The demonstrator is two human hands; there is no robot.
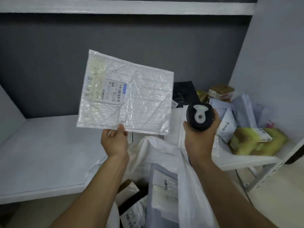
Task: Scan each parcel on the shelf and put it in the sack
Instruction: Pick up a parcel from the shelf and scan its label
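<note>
Above the front edge of the shelf [41, 145], we see the left hand [115, 140] pinching a white bubble mailer [139, 102] by its lower edge, thumb on the near face, so that the sheet stands raised with its printed side toward us. Its long axis runs left to right, dipping slightly to the right. The label [114, 92] sits on the left half of that side, above the grip. The right hand [199, 139] is wrapped round a black scanner [199, 116], held just beside the mailer's lower right corner and apart from it. The label thus lies up and to the left of the scanner, across more than half the mailer's width. We judge that the scan turns on aiming the scanner leftward at the label, or on drawing the mailer rightward. The open white sack [164, 153] lies directly below, between the forearms, with parcels already inside, and the left hand is the nearer to its mouth. Further parcels [238, 116] lie heaped at the shelf's right end.
</note>
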